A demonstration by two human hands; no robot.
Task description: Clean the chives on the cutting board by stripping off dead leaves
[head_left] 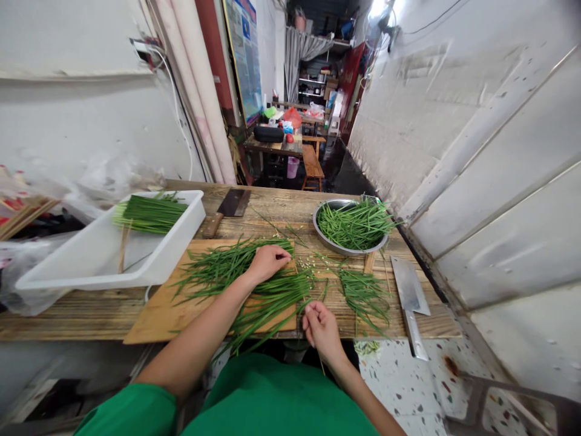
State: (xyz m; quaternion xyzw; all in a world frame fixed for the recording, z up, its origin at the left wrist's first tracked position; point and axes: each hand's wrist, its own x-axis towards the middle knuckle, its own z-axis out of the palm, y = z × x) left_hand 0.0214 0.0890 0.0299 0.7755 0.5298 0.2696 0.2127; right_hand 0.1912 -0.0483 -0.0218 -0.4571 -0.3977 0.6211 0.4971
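Note:
On the wooden cutting board (181, 303), long green garlic chives (276, 297) lie in loose bundles, their cut ends toward the right. My left hand (269, 261) rests over them, thumb and fingers pinched at the ends of some chives. Just off the board's right edge, my right hand (321, 327) is closed around a thin wooden skewer (322, 367), which shows below the fingers. The rest of that skewer is partly hidden by the hand and the chives. To the right lies a flat row of chives (363, 297) with thin sticks by it.
A metal bowl (320, 233) of chives stands at the back right. One cleaver (411, 293) lies at the right, its handle over the table edge; another cleaver (233, 204) lies at the back. A white tray (68, 275) with bundled chives is at left. White scraps (306, 265) dot the table.

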